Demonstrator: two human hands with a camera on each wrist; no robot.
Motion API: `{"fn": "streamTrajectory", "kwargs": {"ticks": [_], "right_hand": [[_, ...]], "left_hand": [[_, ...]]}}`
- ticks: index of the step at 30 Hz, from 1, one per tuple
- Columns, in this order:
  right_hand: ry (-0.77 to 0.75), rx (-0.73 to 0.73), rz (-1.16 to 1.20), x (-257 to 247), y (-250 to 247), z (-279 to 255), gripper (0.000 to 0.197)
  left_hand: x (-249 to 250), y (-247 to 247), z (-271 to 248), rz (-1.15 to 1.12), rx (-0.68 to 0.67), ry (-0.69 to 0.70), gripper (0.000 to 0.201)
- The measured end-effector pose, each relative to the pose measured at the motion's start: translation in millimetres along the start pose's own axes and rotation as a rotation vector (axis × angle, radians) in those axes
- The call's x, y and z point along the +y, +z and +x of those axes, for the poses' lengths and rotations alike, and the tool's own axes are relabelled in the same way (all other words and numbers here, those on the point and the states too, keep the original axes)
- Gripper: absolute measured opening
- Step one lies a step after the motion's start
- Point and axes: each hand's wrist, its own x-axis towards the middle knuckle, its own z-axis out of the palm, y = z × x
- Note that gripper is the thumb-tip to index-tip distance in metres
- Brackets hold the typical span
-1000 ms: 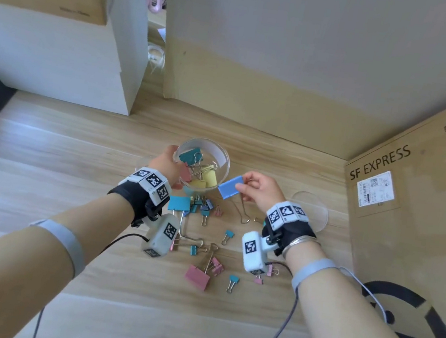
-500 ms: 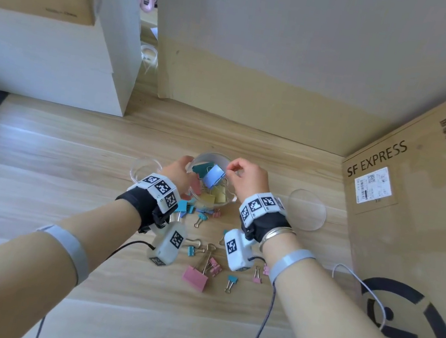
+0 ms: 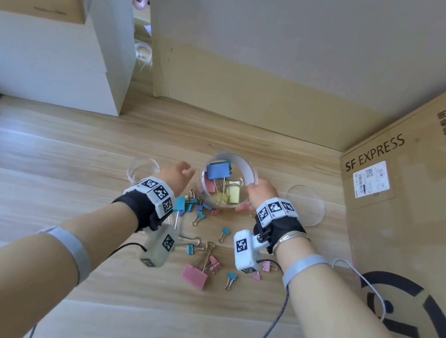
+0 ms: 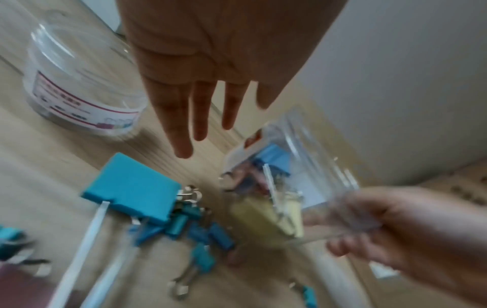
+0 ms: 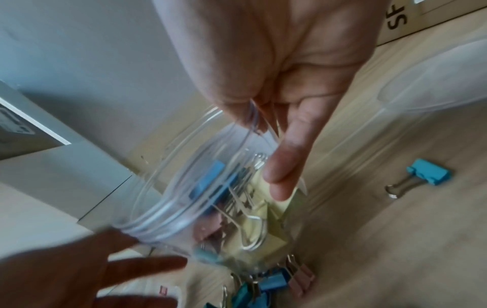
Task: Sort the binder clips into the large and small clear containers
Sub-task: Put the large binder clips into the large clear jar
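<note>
Right hand (image 3: 260,193) has its grip on the rim of the large clear round plastic container (image 3: 228,180): thumb inside, fingers (image 5: 287,166) down the outer wall, container tilted. Left hand (image 3: 176,175) is flat-open with fingers straight, empty, just beside the container's left wall, apparently not touching it.

Already inside: large blue binder clip (image 3: 218,171), plus yellow and pink ones.

Small clear round plastic container (image 4: 79,83) stands upright on the wooden floor (image 3: 43,159) to the left, looks empty.

Judgement: a rim pinch on a tilted container lets it rotate, so set it flat before letting go and keep the mouth clear of the pile of small teal and pink binder clips (image 3: 195,208). Large teal binder clip (image 4: 134,187) is the obvious next pick.
</note>
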Motion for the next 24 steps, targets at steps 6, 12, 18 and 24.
{"fn": "streamTrajectory", "kwargs": {"ticks": [6,12,18,24], "right_hand": [[0.057,0.039,0.106,15.8,-11.9,0.4,0.022],[0.044,0.081,0.179,27.1,-8.9,-3.4,0.030],[0.086,0.028,0.112,42.2,-11.8,-5.2,0.023],[0.044,-0.003,0.155,38.9,-9.3,-15.6,0.021]], "left_hand": [[-33.5,21.8,7.9,0.568,-0.142,-0.025,0.046],[-35.9,33.1,10.2,0.579,-0.076,0.008,0.051],[-4.3,23.4,-0.2,0.326,0.068,0.126,0.044],[63.7,14.6,-19.4,0.051,0.217,0.384,0.043]]}}
